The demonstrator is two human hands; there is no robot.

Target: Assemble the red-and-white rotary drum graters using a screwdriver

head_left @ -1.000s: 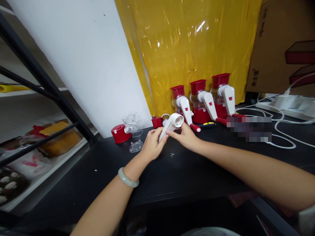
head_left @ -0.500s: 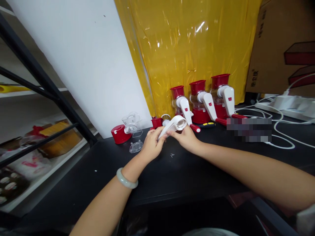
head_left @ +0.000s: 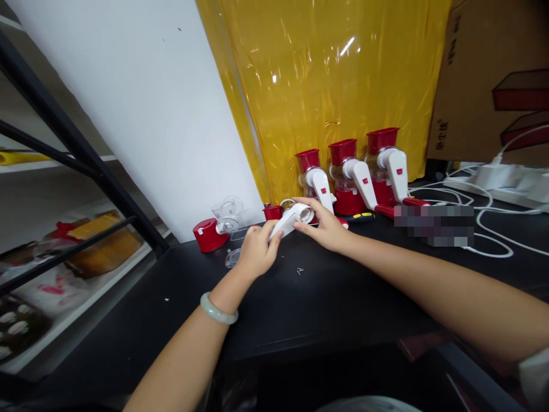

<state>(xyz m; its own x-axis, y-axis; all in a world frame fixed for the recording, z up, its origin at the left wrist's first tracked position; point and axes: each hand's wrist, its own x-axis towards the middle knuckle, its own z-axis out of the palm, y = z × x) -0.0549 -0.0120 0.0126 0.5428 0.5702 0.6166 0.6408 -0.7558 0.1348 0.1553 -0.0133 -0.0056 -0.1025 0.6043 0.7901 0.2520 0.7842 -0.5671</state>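
Note:
Between my hands is a white crank handle [head_left: 283, 224] with a round ring at its right end, held above the black table. My left hand [head_left: 258, 249] is closed on its narrow end. Fingers and thumb of my right hand [head_left: 322, 228] grip the ring end. Behind it sit a small red hopper [head_left: 271, 213] and a partly hidden clear drum. Left of my hands stand a red grater base [head_left: 210, 235], a clear grater body [head_left: 227, 213] and a clear lid [head_left: 233, 258]. Several small screws [head_left: 299, 270] lie on the table below the handle.
Three assembled red-and-white rotary graters [head_left: 348, 178] line the back by a yellow plastic sheet [head_left: 343, 68]. A black-and-yellow screwdriver [head_left: 360, 218] lies before them. White cables and a power strip [head_left: 497, 182] are at right, with a cardboard box [head_left: 480, 86] behind. A shelf [head_left: 64, 309] stands left.
The crank handle has tilted and shifted slightly left and down in my hands. My right fingers have come over the top of its ring end.

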